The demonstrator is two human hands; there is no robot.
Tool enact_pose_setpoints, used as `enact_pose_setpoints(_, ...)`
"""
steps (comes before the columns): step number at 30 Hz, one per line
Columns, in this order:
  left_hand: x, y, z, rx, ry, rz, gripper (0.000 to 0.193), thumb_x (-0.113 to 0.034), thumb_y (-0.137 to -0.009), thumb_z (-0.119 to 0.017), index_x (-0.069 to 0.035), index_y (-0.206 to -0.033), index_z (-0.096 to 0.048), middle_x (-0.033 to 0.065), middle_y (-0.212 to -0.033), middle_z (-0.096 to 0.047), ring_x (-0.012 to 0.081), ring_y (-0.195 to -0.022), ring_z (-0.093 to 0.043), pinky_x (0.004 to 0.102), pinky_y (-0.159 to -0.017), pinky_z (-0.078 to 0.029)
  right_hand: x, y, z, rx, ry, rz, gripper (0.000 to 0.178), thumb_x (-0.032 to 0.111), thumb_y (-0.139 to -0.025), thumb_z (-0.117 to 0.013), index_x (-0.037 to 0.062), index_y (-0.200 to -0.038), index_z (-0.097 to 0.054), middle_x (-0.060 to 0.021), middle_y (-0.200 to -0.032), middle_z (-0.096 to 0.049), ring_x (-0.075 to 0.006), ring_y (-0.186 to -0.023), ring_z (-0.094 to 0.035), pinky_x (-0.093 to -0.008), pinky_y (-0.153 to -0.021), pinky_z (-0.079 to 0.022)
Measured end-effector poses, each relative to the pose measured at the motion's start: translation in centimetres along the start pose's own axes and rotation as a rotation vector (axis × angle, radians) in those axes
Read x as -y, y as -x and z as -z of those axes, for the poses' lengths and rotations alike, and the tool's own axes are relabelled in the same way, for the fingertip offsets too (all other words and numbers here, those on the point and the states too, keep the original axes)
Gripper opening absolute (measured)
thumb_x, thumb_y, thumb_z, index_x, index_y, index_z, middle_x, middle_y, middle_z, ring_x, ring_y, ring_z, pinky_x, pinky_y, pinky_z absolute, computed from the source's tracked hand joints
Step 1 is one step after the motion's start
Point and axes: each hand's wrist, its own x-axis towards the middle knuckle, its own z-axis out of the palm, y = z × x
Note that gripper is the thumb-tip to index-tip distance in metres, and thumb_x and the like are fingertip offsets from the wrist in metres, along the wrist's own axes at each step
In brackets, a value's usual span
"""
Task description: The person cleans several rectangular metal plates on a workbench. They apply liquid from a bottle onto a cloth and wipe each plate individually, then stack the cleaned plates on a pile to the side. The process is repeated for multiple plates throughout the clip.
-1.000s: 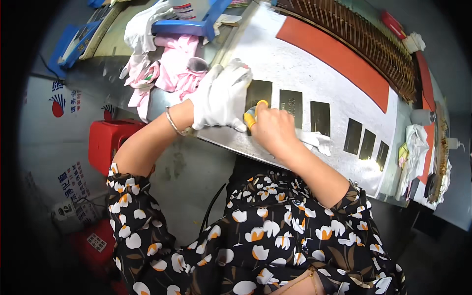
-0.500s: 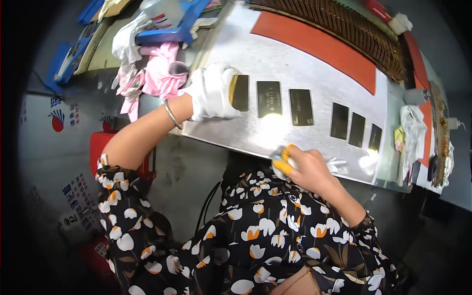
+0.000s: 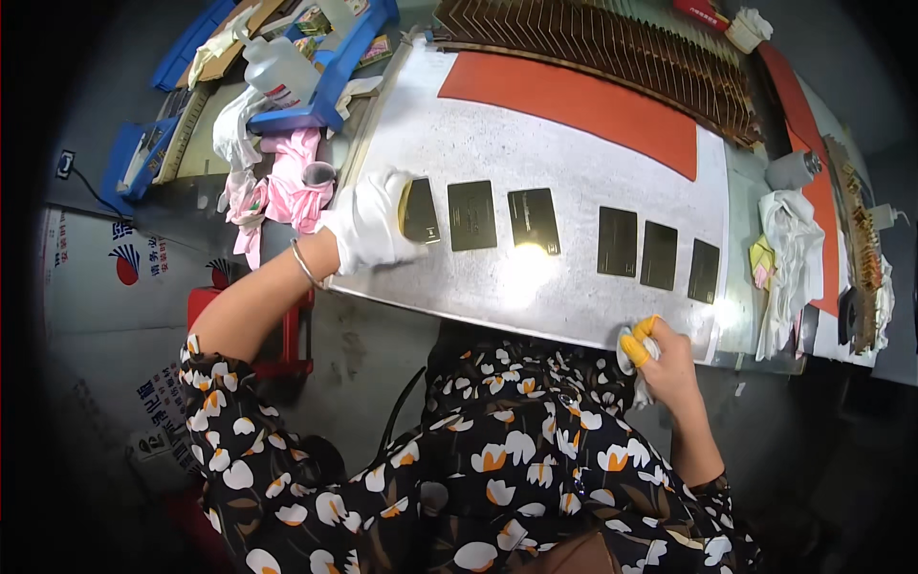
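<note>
Several dark rectangular cards lie in a spaced row on the pale worktop. At the left end, my white-gloved left hand is closed at the edge of one dark card. A yellow-covered finger lies along that card's left side; the glove hides some of the grip. To its right are a second card and a third card. Past a gap lie the others, such as this card. My right hand, with yellow finger covers, pinches a crumpled white cloth at the worktop's front edge.
An orange-red strip runs along the back, before a brown slotted rack. At left are a blue tray, a clear plastic bottle and pink cloth. White cloth and a grey canister stand at right.
My right hand has moved right along the front edge with the white cloth. My left hand stays at the leftmost card. The whole view has shifted somewhat.
</note>
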Motion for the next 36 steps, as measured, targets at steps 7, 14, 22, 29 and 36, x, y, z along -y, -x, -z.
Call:
enact_pose_setpoints(7, -0.5, -0.1, 0.4, 0.003, 0.09, 0.018, 0.078, -0.03, -0.049, -0.079, 0.001, -0.113, -0.047, 0.0183, -0.102, -0.051, 0.0337, -0.092, -0.053, 0.0384, -0.081, -0.044, -2.7, 0.4, 1.0, -0.139, -0.087, 0.02, 0.018, 0.014, -0.078, -0.066, 0.002, -0.077, -0.053, -0.0078, -0.059, -0.054, -0.0143, -0.049, -0.05, -0.0273, -0.049, -0.04)
enact_pose_setpoints(14, 1.5, -7.0, 6.0, -0.273, 0.024, -0.112, 0.081, -0.021, -0.054, -0.077, 0.004, -0.122, -0.04, 0.02, -0.106, -0.05, 0.0352, -0.097, -0.051, 0.0376, -0.087, -0.042, -5.4, 1.5, 0.3, -0.323, -0.118, 0.072, 0.015, 0.013, -0.075, -0.064, 0.0016, -0.08, -0.056, -0.005, -0.064, -0.055, -0.0131, -0.055, -0.051, -0.0265, -0.052, -0.041)
enact_pose_setpoints(22, 3.1, -29.5, 15.4, -0.285, -0.464, -0.021, 0.077, -0.036, -0.064, -0.071, -0.001, -0.125, -0.041, 0.0178, -0.117, -0.05, 0.0326, -0.106, -0.051, 0.0364, -0.089, -0.044, -6.1, 1.8, 0.2, -0.321, -0.288, -0.003, 0.019, 0.018, -0.073, -0.067, 0.0027, -0.076, -0.055, -0.0054, -0.069, -0.057, -0.0129, -0.059, -0.053, -0.0262, -0.056, -0.043)
enact_pose_setpoints(29, 4.3, -39.1, 11.1, 0.27, -0.738, 0.009, 0.095, -0.038, -0.058, -0.076, -0.006, -0.135, -0.03, 0.013, -0.129, -0.043, 0.0287, -0.117, -0.044, 0.0379, -0.093, -0.042, -5.4, 1.4, 0.6, -0.355, -0.228, 0.0, 0.022, 0.02, -0.072, -0.067, 0.0022, -0.074, -0.055, -0.0049, -0.063, -0.056, -0.0131, -0.056, -0.053, -0.026, -0.053, -0.042)
enact_pose_setpoints(36, 5.5, -39.5, 10.2, 0.282, -0.629, 0.008, 0.082, -0.029, -0.062, -0.077, -0.003, -0.129, -0.038, 0.016, -0.125, -0.045, 0.0304, -0.111, -0.05, 0.0368, -0.091, -0.044, -5.5, 1.2, 1.0, -0.352, -0.072, 0.093, 0.022, 0.022, -0.072, -0.066, 0.0028, -0.073, -0.055, -0.0078, -0.063, -0.056, -0.0172, -0.055, -0.054, -0.027, -0.053, -0.042)
